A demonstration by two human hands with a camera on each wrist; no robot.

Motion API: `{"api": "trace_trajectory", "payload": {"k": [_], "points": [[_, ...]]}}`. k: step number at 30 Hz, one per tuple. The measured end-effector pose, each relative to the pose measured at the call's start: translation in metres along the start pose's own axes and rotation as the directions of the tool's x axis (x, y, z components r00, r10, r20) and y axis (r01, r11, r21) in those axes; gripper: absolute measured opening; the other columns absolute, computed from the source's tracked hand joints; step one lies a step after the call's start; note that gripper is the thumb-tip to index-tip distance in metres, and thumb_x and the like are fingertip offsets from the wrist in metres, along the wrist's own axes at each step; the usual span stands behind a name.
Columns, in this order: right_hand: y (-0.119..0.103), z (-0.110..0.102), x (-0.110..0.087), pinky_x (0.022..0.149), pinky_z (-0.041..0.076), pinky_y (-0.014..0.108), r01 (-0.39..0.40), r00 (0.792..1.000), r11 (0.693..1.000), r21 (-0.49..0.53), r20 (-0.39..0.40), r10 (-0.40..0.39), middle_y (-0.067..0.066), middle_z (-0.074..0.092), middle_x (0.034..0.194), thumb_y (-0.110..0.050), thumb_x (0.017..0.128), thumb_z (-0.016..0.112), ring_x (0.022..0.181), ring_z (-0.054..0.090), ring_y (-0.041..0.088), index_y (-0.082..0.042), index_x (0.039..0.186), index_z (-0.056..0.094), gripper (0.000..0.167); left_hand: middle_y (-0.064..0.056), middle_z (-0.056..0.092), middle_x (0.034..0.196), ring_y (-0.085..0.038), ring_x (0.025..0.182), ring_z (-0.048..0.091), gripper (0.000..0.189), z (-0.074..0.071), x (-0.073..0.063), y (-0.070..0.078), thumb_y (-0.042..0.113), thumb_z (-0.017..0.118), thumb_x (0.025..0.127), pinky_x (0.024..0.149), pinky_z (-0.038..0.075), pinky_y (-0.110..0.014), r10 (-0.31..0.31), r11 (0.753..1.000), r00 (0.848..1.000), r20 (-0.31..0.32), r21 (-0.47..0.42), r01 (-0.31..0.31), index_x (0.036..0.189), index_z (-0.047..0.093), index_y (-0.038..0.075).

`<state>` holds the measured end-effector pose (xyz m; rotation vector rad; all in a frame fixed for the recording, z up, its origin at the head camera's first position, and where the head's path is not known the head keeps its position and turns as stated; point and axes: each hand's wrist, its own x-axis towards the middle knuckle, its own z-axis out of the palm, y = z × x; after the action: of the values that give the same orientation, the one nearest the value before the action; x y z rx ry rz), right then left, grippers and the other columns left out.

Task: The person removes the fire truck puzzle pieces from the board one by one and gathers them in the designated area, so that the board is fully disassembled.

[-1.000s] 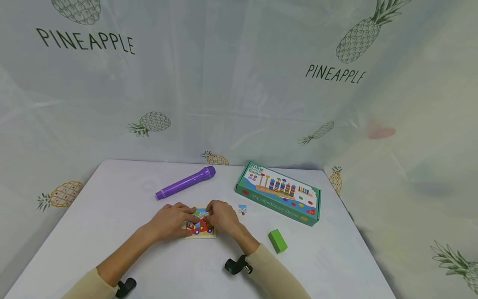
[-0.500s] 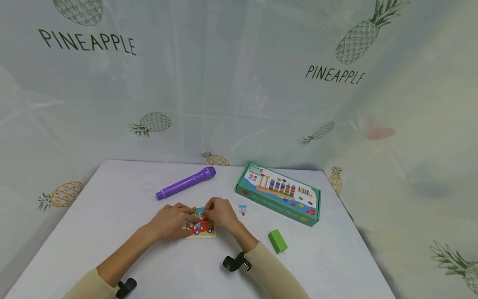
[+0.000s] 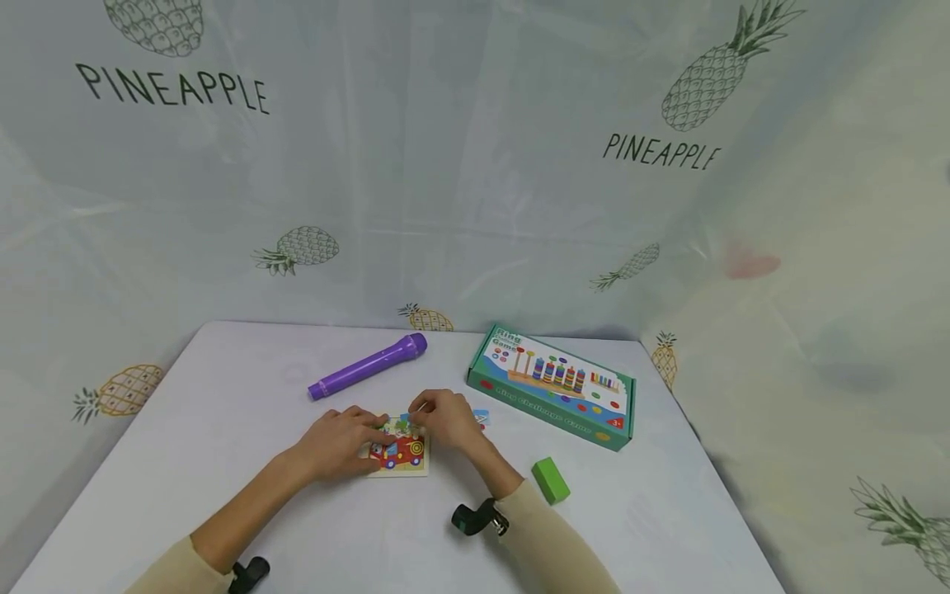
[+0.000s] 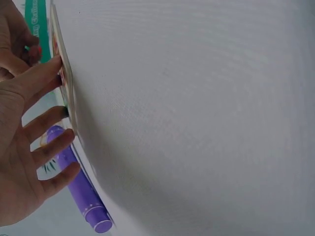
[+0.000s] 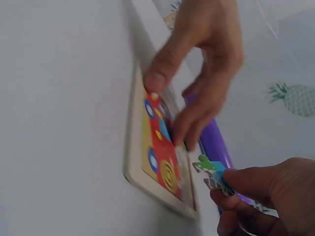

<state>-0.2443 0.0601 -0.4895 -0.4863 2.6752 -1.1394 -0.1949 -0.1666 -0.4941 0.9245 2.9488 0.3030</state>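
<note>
A small wooden jigsaw puzzle (image 3: pixel 404 473) with a red fire truck picture and a pale rim lies on the table. My left hand (image 3: pixel 336 444) touches its left side, thumb and fingers stretched over the rim and picture. My right hand (image 3: pixel 449 422) pinches a puzzle piece (image 5: pixel 212 171), blue, green and grey, between thumb and forefinger. In the right wrist view that piece is raised beside the board's upper edge, and a pale gap shows in the picture. Another loose puzzle piece (image 3: pixel 482 416) lies right of the right hand, partly covered by it.
Behind the hands lies a purple toy microphone (image 3: pixel 368 367). A green ring game box (image 3: pixel 552 386) stands at the back right, with a green block (image 3: pixel 551 480) in front of it. A pineapple-printed curtain (image 3: pixel 460 165) hangs behind the table (image 3: pixel 356 544).
My right hand, earlier at the puzzle's upper right part, has pulled slightly right and holds a piece off the board. The left hand has stayed in place.
</note>
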Motion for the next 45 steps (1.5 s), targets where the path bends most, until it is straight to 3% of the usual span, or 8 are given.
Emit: {"api": "trace_trajectory", "payload": {"k": [6, 13, 22, 45], "points": [[0.015, -0.029, 0.002, 0.058, 0.046, 0.026, -0.021, 0.999, 0.998, -0.058, -0.037, 0.019, -0.005, 0.067, 0.078, -0.022, 0.092, 0.074, 0.068, 0.058, 0.01, -0.016, 0.092, 0.075, 0.007, -0.004, 0.062, 0.14, -0.033, 0.125, 0.055, 0.04, -0.001, 0.0, 0.0, 0.04, 0.078, 0.085, 0.093, 0.046, -0.063, 0.004, 1.0, 1.0, -0.01, -0.022, -0.004, 0.124, 0.073, 0.03], [0.04, -0.055, 0.0, 0.051, 0.044, 0.027, -0.075, 0.997, 0.991, -0.114, 0.023, 0.078, 0.001, 0.068, 0.076, -0.02, 0.091, 0.075, 0.057, 0.058, 0.015, -0.013, 0.086, 0.074, 0.008, -0.004, 0.062, 0.139, -0.033, 0.126, 0.054, 0.04, 0.001, 0.0, -0.001, 0.04, 0.078, 0.086, 0.094, 0.045, -0.064, 0.004, 0.999, 1.0, -0.013, -0.038, -0.005, 0.124, 0.073, 0.03], [0.054, -0.055, 0.002, 0.051, 0.046, 0.026, -0.086, 0.996, 0.984, -0.156, 0.027, 0.091, -0.004, 0.065, 0.071, -0.018, 0.092, 0.074, 0.054, 0.056, 0.012, -0.014, 0.085, 0.074, 0.008, -0.004, 0.061, 0.14, -0.033, 0.126, 0.054, 0.04, 0.003, 0.0, -0.001, 0.039, 0.078, 0.086, 0.094, 0.045, -0.065, 0.004, 0.999, 1.0, -0.016, -0.041, -0.005, 0.124, 0.073, 0.03], [0.051, -0.054, 0.005, 0.049, 0.045, 0.024, -0.026, 0.998, 0.976, -0.218, 0.044, 0.037, -0.003, 0.067, 0.075, -0.013, 0.093, 0.072, 0.05, 0.056, 0.011, -0.011, 0.09, 0.075, 0.005, -0.005, 0.061, 0.14, -0.033, 0.127, 0.054, 0.041, 0.002, -0.001, -0.001, 0.041, 0.078, 0.086, 0.094, 0.046, -0.064, 0.005, 0.999, 1.0, -0.017, -0.031, -0.005, 0.125, 0.073, 0.03]]}}
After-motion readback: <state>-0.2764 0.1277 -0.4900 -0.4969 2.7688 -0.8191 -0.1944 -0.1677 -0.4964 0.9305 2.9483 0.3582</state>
